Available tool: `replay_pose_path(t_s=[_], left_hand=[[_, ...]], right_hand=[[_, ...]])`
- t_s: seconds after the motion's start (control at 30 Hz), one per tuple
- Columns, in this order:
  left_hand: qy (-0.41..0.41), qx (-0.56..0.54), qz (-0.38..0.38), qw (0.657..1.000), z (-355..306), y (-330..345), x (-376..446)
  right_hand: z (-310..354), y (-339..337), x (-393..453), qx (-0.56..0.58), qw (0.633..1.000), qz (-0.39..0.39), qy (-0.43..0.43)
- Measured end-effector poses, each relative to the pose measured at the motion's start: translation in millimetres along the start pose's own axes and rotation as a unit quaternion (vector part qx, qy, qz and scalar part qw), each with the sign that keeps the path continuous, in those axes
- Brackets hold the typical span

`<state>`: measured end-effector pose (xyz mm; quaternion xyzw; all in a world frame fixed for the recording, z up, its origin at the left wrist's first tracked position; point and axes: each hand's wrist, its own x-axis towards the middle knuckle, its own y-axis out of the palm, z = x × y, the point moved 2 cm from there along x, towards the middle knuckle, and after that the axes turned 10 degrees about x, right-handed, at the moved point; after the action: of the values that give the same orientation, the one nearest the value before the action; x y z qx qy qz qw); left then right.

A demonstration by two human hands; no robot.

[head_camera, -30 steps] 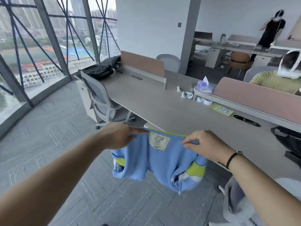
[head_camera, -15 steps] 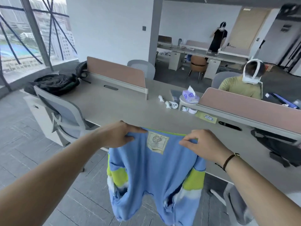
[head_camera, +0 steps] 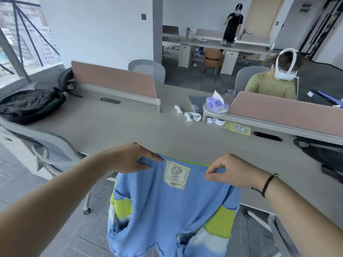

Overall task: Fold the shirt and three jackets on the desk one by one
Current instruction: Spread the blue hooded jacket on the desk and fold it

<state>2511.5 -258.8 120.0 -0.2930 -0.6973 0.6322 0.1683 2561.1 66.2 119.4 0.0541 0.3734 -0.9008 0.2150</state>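
Note:
A light blue jacket (head_camera: 167,206) with yellow-green and white patches hangs in the air in front of the desk (head_camera: 130,134). A cream label shows near its collar. My left hand (head_camera: 130,158) pinches the collar edge on the left, and my right hand (head_camera: 230,169) pinches it on the right, so the garment drops below the desk's front edge. A dark jacket (head_camera: 27,104) lies bunched at the desk's far left. More dark cloth (head_camera: 321,153) lies at the right end.
Pink partition screens (head_camera: 115,80) run along the desk's back. A tissue pack (head_camera: 216,103), white controllers (head_camera: 191,115) and small tape rolls sit mid-desk. A grey chair (head_camera: 42,145) stands at my left. A seated person (head_camera: 272,84) is opposite; another stands far back.
The view has swung right and the desk has come closer. The blue jacket has unfurled and hangs longer from both hands, raised nearer the desk edge.

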Motion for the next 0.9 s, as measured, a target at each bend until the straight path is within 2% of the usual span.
replay_pose_path(t_s=[0.13,0.23,0.33,0.4,0.47,0.53,0.57,0.6,0.63,0.7,0.77,0.8,0.83,0.9], left_hand=[[0.007,0.005,0.022,1.000,49,-28,57],[-0.003,0.038,-0.013,0.999,90,-74,117],[-0.026,0.067,-0.108,0.992,130,-139,182],[-0.069,0.080,-0.184,0.977,150,-175,214],[-0.091,0.081,-0.294,0.948,167,-190,239],[-0.118,0.102,-0.349,0.924,178,-174,264],[-0.134,0.117,-0.335,0.925,185,-153,278],[-0.140,0.138,-0.287,0.938,191,-123,293],[-0.141,0.162,-0.200,0.956,198,-85,308],[-0.126,0.159,0.007,0.979,214,3,323],[-0.112,0.105,0.186,0.971,230,90,321],[-0.114,0.080,0.243,0.960,238,129,316],[-0.124,0.057,0.273,0.952,245,161,310],[-0.155,0.024,0.260,0.953,256,202,301]], right_hand=[[-3,-32,67,0.024,1.000,-0.012,-0.012],[6,-79,133,0.012,0.996,-0.080,-0.042],[30,-146,197,-0.002,0.977,-0.188,-0.099],[54,-190,232,-0.031,0.955,-0.260,-0.136],[70,-218,266,-0.059,0.928,-0.332,-0.161],[65,-217,301,-0.080,0.888,-0.415,-0.184],[52,-205,320,-0.100,0.874,-0.441,-0.180],[33,-188,339,-0.126,0.878,-0.435,-0.157],[3,-163,362,-0.149,0.901,-0.390,-0.115],[-72,-97,400,-0.159,0.968,-0.191,0.044],[-139,-30,411,-0.147,0.972,0.014,0.184],[-162,-2,407,-0.125,0.961,0.073,0.235],[-180,22,401,-0.092,0.951,0.099,0.276],[-203,58,388,-0.046,0.942,0.083,0.322]])
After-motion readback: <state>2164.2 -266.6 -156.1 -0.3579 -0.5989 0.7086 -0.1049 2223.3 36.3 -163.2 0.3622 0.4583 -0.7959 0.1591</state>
